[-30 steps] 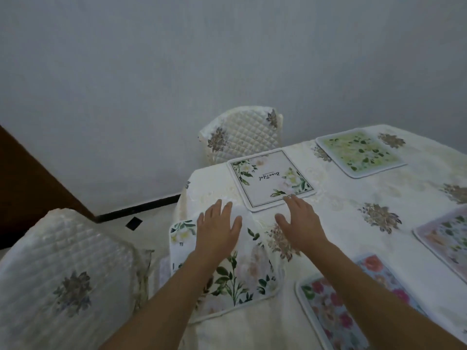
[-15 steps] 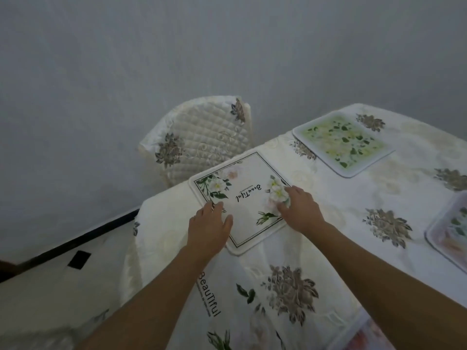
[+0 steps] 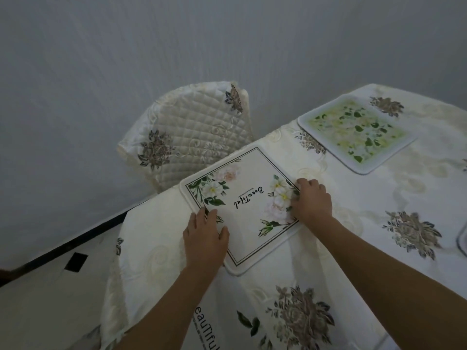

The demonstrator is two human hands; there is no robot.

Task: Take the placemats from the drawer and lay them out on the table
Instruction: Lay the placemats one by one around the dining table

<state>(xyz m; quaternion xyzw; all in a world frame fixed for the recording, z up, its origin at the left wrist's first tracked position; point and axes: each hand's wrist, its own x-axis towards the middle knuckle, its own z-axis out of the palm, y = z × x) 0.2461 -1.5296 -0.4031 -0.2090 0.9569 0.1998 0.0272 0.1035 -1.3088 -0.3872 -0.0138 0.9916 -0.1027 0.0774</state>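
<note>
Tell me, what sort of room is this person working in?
Probably a home dining room: a table under a cream flower-embroidered tablecloth, a quilt-covered chair pushed up to it, and floral placemats laid out as place settings.

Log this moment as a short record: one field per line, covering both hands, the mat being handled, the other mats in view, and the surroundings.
left hand: flat on the near left edge of the white floral placemat, fingers straight
right hand: fingers curled at that mat's right edge
white floral placemat: lies skewed at the table corner, lettering upside down to the camera
green placemat: flat on the tablecloth, farther right, untouched
third placemat: partly seen at the bottom edge, under the left forearm
chair: quilted cover, behind the table corner
</note>
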